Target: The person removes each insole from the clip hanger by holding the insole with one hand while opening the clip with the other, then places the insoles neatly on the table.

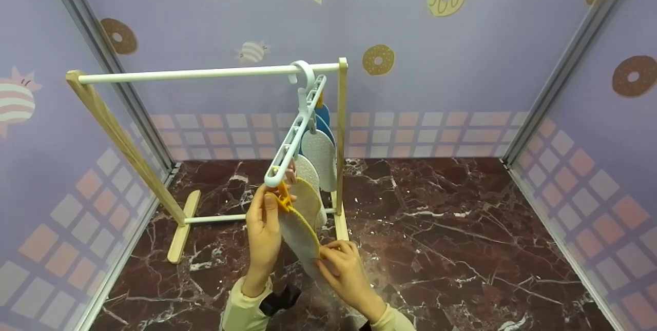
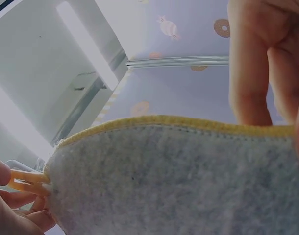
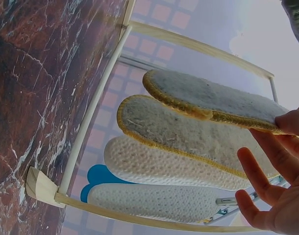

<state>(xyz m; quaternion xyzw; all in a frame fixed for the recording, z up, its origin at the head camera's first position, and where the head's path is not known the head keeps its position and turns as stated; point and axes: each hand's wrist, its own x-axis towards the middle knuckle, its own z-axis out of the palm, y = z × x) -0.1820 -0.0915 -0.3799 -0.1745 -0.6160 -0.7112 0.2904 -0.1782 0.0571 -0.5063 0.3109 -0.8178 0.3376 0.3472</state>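
A grey felt insole (image 1: 299,238) with a yellow edge hangs at the near end of a white clip hanger (image 1: 293,138). My left hand (image 1: 264,228) pinches the yellow clip (image 1: 284,197) at the insole's top; in the left wrist view the clip (image 2: 29,182) meets the insole's end. Lower down, my right hand (image 1: 349,272) pinches the insole's yellow edge between thumb and fingers. Behind hangs a second yellow-edged insole (image 1: 308,200). Farther along the hanger are white dimpled insoles (image 1: 319,154) and blue insoles (image 1: 323,120).
The hanger hooks over the white top bar (image 1: 195,73) of a wooden rack, near its right post (image 1: 342,136). A wooden foot (image 1: 184,228) stands at the left on a dark red marbled surface (image 1: 436,249). Patterned lilac walls (image 1: 400,13) enclose the space.
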